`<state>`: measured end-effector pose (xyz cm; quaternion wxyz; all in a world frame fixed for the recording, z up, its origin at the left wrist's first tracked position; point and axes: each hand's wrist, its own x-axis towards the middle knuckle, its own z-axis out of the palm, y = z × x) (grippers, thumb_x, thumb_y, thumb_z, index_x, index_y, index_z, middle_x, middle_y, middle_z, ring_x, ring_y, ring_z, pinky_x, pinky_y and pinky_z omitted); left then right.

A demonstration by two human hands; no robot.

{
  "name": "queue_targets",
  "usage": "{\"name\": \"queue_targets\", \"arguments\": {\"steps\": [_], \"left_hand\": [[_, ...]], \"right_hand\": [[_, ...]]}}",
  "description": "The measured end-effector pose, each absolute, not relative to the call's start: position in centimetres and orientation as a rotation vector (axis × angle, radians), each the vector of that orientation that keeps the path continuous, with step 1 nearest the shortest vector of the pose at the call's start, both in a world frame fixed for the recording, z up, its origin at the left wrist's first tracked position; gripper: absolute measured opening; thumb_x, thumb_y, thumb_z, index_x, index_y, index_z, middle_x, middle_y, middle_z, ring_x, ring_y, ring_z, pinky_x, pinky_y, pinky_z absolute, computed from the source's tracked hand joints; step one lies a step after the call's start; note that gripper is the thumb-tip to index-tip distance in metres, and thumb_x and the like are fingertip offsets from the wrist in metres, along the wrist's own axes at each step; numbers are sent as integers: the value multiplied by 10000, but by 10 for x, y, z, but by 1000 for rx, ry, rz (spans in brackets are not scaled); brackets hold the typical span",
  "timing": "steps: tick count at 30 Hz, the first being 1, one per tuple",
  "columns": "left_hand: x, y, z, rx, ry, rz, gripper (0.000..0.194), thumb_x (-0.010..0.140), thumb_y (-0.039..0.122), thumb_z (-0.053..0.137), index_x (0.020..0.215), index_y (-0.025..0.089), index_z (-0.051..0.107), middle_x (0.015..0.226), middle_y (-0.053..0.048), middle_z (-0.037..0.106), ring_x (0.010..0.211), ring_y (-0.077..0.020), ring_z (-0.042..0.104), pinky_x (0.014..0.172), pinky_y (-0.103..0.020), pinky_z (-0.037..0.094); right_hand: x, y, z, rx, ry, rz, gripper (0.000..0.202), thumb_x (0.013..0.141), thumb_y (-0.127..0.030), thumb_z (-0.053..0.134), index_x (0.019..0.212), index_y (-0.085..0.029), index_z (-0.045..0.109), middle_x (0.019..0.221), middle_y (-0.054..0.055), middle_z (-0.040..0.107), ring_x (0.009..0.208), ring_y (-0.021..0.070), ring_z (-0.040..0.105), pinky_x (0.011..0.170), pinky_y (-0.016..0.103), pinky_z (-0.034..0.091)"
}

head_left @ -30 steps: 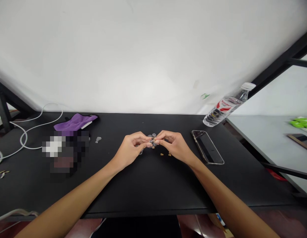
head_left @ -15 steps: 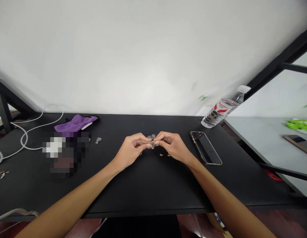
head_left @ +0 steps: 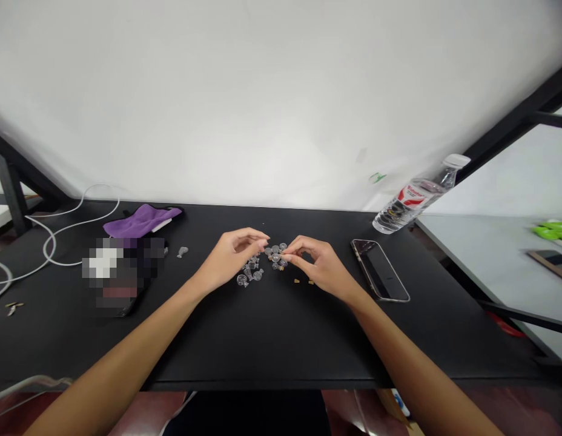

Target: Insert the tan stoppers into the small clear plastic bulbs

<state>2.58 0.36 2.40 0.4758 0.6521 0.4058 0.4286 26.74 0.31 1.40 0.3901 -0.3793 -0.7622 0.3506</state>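
Several small clear glass bottles [head_left: 257, 275] lie in a loose pile on the black table [head_left: 272, 339]. Just above the pile's left part is my left hand [head_left: 233, 254], thumb and fingers curved close together; whether anything is between the tips is too small to tell. My right hand [head_left: 315, 260] is at the pile's right side, its thumb and forefinger pinched at a tiny tan piece beside the bottles. Two small tan stoppers [head_left: 297, 281] lie on the table below my right hand. One more clear bottle [head_left: 183, 251] lies apart, left of my left hand.
On the right are a phone [head_left: 381, 270] and a tilted water bottle [head_left: 415, 200]. At the left lie a purple cloth [head_left: 142, 221], a blurred-out dark object [head_left: 120, 278], a white cable [head_left: 49, 245] and small bits [head_left: 13, 306]. A white wall [head_left: 263, 109] stands behind.
My left hand has moved left, away from my right hand, uncovering more of the clear bottles. My right hand stays nearly in place. The view has shifted slightly.
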Motion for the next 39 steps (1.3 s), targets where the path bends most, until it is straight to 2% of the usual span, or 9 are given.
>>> {"name": "queue_targets", "arguments": {"steps": [6,11,13,18,22,30,39], "left_hand": [[12,15,17,2001,1320,1061,146,969,288,622,933,205,737,893,-36,680,797,-176,613,719,-312,484],[11,13,4,2275,1316,886,189,991,188,566,1068,213,736,980,-53,661,968,-221,600,859,-364,492],[11,12,2,2334,1315,847,208,1008,180,540,1076,210,735,989,-55,662,980,-230,589,896,-387,486],[12,9,3,2427,1314,791,209,1022,185,534,1024,195,743,973,-56,658,962,-234,575,871,-383,491],[13,9,2,2461,1297,775,200,1020,180,541,1044,181,739,988,-62,665,967,-234,580,868,-381,501],[15,8,0,2478,1348,775,200,1025,215,543,1069,189,736,1011,-71,710,974,-252,600,859,-395,502],[23,4,3,2437,1377,856,204,1020,182,525,1053,190,726,964,-58,692,927,-244,610,900,-404,486]], "right_hand": [[264,-1,11,-968,-2162,789,139,982,-336,664,930,-221,722,906,41,632,779,174,579,741,314,481],[263,-2,9,-969,-2263,777,133,986,-335,661,943,-223,718,948,47,612,820,178,578,774,311,479],[263,-2,8,-966,-2273,787,140,978,-344,675,928,-219,714,948,44,602,832,180,580,776,306,478],[263,-1,7,-964,-2274,813,152,948,-361,716,907,-215,703,939,36,594,847,180,576,775,296,468],[269,3,13,-1012,-2205,831,190,962,-394,686,895,-218,712,909,32,586,776,167,547,705,288,448],[303,20,24,-1174,-2118,592,270,976,-423,629,838,-204,704,721,-1,509,646,155,443,613,297,361],[314,19,26,-1160,-2262,884,249,912,-444,706,881,-201,755,757,5,563,658,151,483,605,283,386]]}}
